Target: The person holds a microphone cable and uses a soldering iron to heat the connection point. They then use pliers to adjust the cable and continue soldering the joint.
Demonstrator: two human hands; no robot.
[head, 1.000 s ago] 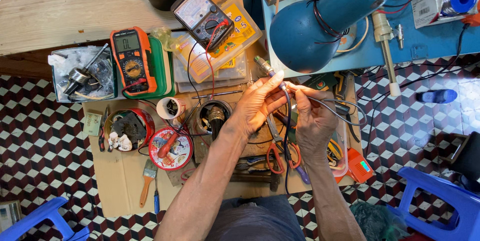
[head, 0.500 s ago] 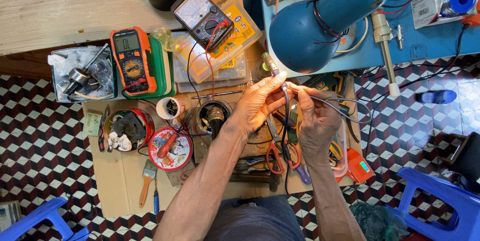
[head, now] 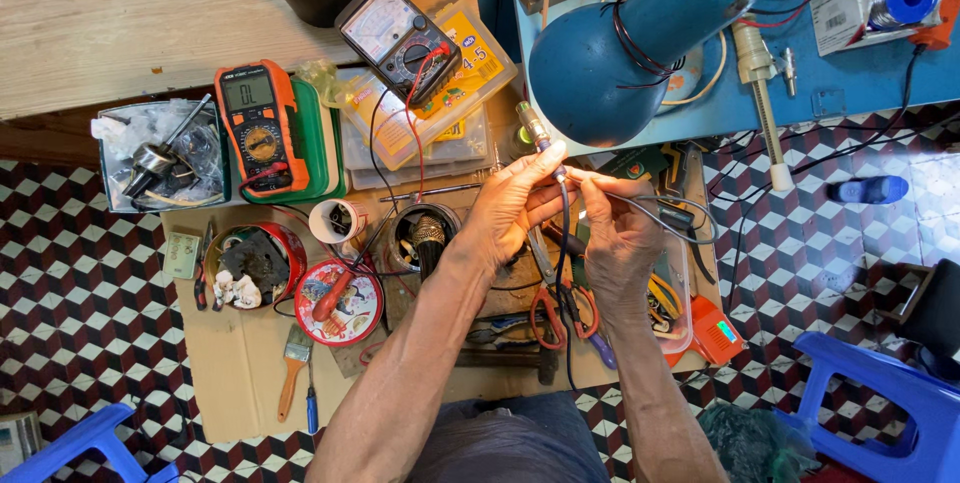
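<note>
Head view: left hand [head: 515,205] pinching metal-tipped probe [head: 533,129], now raised toward counter's far edge; right hand [head: 617,228] pinching its dark cable [head: 566,218] just beside, work ongoing.

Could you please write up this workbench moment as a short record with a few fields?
setting: cluttered cardboard work surface over a checkered floor
left hand: left hand pinches a slim metal-tipped tool by its shaft
right hand: right hand holds thin wires close to the tool
overhead: blue desk lamp just above the hands
meters: orange digital multimeter; black analogue multimeter
nearby: red-handled scissors; small paintbrush
</note>
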